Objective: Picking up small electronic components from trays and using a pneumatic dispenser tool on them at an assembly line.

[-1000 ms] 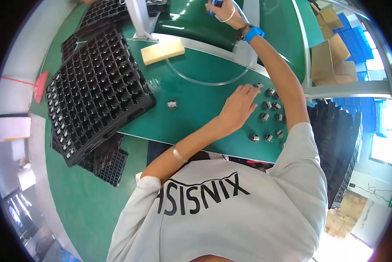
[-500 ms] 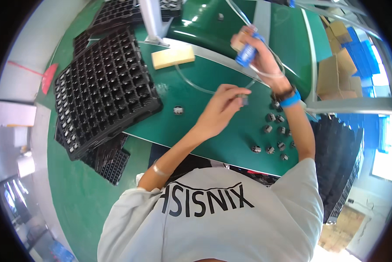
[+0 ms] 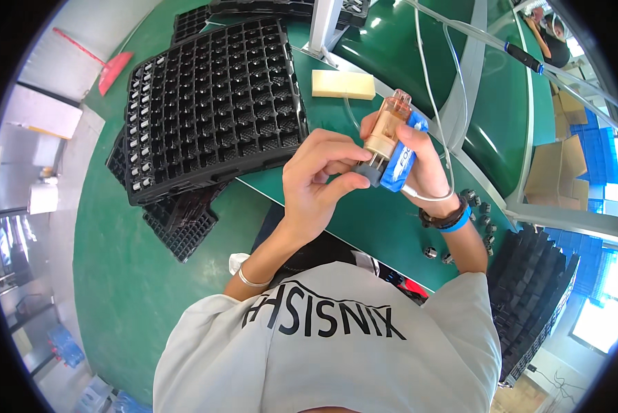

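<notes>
Handheld tool (image 3: pixel 391 131), amber see-thru cyl. w/ blue side piece (image 3: pixel 400 167), is up in the air just rt of the big black tray (image 3: pixel 254 165), tilted. Small dark part (image 3: pixel 369 174) sits at its lower end; can't tell if joined. R hand (image 3: pixel 426 162) wraps tool; L hand (image 3: pixel 323 175) has thumb + fingers pinched at the dark part.

Handling, my guess: tool stiff, med. wt, clear cyl. maybe crackable, smooth = bit slippery; hold round the blue side, mind drag from the white tube (image 3: pixel 422 65). Dark part prob. light + rigid; pinch by sides w/ fingertips.

Further out: pale yellow block (image 3: pixel 343 85) near tray, upper rt of it; loose metal parts (image 3: pixel 429 252) on green tabletop (image 3: pixel 354 220), well rt of tray; cardboard box (image 3: pixel 560 165) farther rt of tray; silvery pcs (image 3: pixel 140 113) in tray's left-edge pockets.
</notes>
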The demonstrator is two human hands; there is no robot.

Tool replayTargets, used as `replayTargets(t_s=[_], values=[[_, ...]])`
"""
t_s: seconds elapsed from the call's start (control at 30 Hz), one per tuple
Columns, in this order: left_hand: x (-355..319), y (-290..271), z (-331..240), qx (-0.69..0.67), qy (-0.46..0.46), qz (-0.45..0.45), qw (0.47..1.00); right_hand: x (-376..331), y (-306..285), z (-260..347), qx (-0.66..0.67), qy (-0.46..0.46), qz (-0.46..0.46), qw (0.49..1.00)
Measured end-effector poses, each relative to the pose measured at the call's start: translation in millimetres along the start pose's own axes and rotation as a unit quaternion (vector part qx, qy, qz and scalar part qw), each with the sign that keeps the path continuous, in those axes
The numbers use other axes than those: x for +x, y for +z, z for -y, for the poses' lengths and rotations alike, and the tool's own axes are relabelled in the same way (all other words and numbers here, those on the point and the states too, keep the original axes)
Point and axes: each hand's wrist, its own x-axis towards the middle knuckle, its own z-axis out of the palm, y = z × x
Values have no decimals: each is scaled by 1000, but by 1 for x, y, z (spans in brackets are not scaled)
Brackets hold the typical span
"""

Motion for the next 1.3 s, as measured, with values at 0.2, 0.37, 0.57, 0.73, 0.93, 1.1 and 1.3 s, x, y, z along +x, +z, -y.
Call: replayTargets(t_s=[0.2, 0.37, 0.57, 0.73, 0.93, 1.1, 1.3], values=[[-8, 12, 6, -6, 66, -69, 995, -9, 17, -7, -28, -20, -39, 999], [-11, 1, 19, -4, 58, -45, 997, -10, 17, -13, -16, -13, -44, 999], [-11, -1, 21, 20, -16, -80, 996, 13, -4, -20, 36, -40, -121, 991], [-12, -8, 20, 36, -43, -106, 993, 88, -121, -37, -346, -191, -136, 908], [-24, -14, 21, 39, -75, -95, 992, 116, -93, -49, -543, -193, -168, 800], [-29, -19, 20, 44, -94, -102, 989, 122, -97, -50, -548, -177, -159, 802], [-28, -20, 20, 36, -96, -100, 990, 119, -96, -48, -555, -200, -151, 793]])
